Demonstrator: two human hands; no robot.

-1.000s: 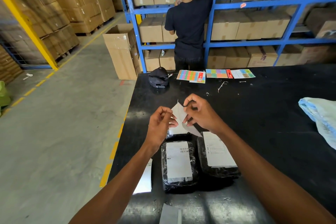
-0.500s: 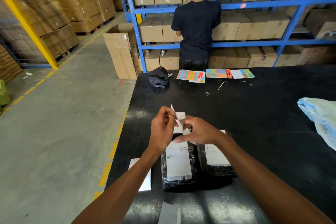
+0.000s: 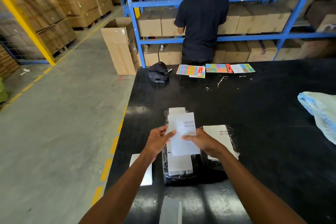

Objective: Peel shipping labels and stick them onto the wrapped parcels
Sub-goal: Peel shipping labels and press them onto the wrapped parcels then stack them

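Left hand [image 3: 158, 142] and right hand [image 3: 201, 140] pinch opposite sides of the white rectangular shipping label [image 3: 183, 132], its length pointing away, above the black plastic-wrapped parcels [image 3: 172, 177].

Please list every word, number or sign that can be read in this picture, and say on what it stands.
No text can be read word for word.
On the held shipping label: a barcode and print lines, too blurred to read.
On the stuck label of the right parcel: a barcode and small print, too blurred.
On the coloured sticker sheets: print too small.
On the shelf box: a purple mark, blurred.
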